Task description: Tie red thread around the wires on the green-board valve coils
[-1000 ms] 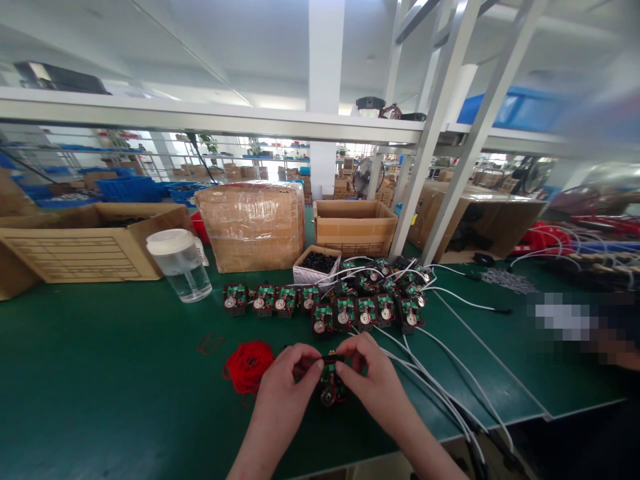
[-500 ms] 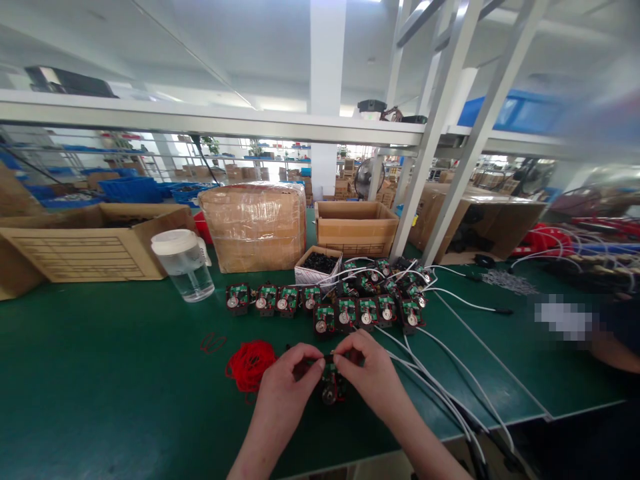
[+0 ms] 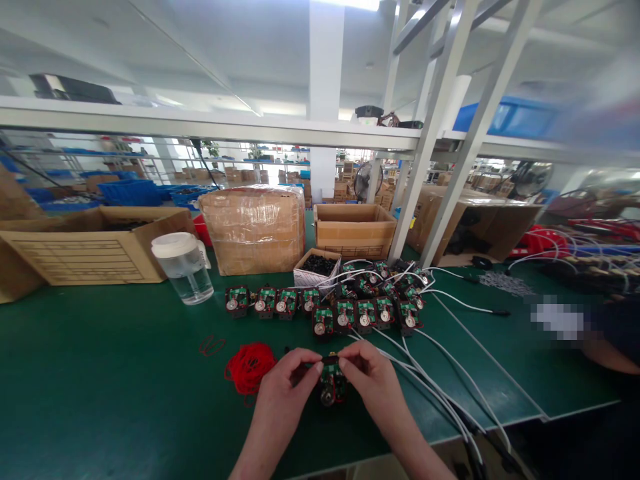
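My left hand (image 3: pixel 285 393) and my right hand (image 3: pixel 373 380) meet over the green table (image 3: pixel 110 393), fingers pinched together on a small black module with a green circuit board (image 3: pixel 329 385). The module sits between both hands, near the table's front edge. A pile of red rubber bands (image 3: pixel 249 365) lies just left of my left hand. Beyond my hands, several more modules of the same kind (image 3: pixel 325 308) stand in rows, with white cables (image 3: pixel 440 393) running from them toward the right front edge.
A clear jug with a white lid (image 3: pixel 183 267) stands at the left. Cardboard boxes (image 3: pixel 255 227) line the back, with a small box of black parts (image 3: pixel 317 267) beside them. Slanted metal posts (image 3: pixel 440 167) rise behind. Another person's arm (image 3: pixel 605 347) rests at the right.
Both hands have stayed on the module and shifted their fingertips slightly on its top. The view has tilted a little.
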`<move>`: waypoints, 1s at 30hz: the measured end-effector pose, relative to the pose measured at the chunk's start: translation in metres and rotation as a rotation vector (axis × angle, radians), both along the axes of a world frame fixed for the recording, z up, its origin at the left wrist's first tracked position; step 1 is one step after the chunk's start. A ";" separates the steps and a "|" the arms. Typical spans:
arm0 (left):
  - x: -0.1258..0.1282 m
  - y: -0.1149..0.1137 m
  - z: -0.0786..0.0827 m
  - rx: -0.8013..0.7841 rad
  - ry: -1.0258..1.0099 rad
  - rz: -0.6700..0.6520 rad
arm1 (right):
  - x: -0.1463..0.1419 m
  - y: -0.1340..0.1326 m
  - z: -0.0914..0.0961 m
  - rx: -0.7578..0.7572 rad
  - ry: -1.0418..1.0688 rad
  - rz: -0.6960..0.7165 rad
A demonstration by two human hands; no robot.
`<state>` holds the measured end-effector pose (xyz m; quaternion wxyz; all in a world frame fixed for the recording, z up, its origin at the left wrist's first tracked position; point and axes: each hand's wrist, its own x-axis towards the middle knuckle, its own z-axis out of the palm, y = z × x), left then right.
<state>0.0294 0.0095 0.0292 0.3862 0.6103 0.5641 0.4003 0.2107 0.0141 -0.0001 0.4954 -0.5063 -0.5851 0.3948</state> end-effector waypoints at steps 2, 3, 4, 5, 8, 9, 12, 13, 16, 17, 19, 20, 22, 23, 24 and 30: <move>-0.001 -0.001 -0.002 -0.007 -0.020 0.001 | 0.001 -0.002 -0.004 -0.005 0.025 0.013; -0.001 -0.001 -0.004 -0.008 -0.034 0.005 | 0.001 -0.004 -0.006 -0.006 0.039 0.019; -0.002 -0.002 -0.005 -0.007 -0.049 0.010 | 0.002 -0.005 -0.008 -0.006 0.052 0.023; -0.002 -0.002 -0.006 -0.006 -0.060 0.016 | 0.003 -0.007 -0.009 -0.004 0.061 0.027; -0.003 -0.003 -0.008 -0.013 -0.076 0.029 | 0.006 -0.010 -0.012 0.004 0.051 0.040; -0.003 -0.004 -0.009 -0.023 -0.083 0.026 | 0.007 -0.012 -0.013 0.009 0.039 0.043; -0.005 -0.007 -0.012 -0.060 -0.121 0.004 | 0.009 -0.016 -0.014 0.021 0.005 0.048; -0.006 -0.009 -0.014 -0.077 -0.137 -0.009 | 0.009 -0.018 -0.015 0.019 0.001 0.055; -0.008 -0.013 -0.019 -0.125 -0.191 -0.049 | 0.009 -0.023 -0.016 -0.010 0.009 0.091; -0.008 -0.014 -0.021 -0.138 -0.209 -0.064 | 0.009 -0.024 -0.016 -0.023 0.016 0.103; -0.008 -0.017 -0.024 -0.145 -0.238 -0.088 | 0.009 -0.027 -0.016 -0.043 0.027 0.120; -0.008 -0.017 -0.025 -0.144 -0.246 -0.101 | 0.009 -0.028 -0.015 -0.048 0.028 0.123; -0.008 -0.018 -0.026 -0.136 -0.251 -0.123 | 0.009 -0.029 -0.015 -0.050 0.019 0.124; -0.008 -0.019 -0.027 -0.132 -0.247 -0.129 | 0.008 -0.029 -0.014 -0.049 0.012 0.123; -0.008 -0.019 -0.028 -0.130 -0.241 -0.133 | 0.008 -0.029 -0.014 -0.049 0.005 0.121; 0.000 -0.020 -0.040 -0.083 -0.278 -0.075 | -0.001 -0.030 -0.014 -0.072 -0.021 0.107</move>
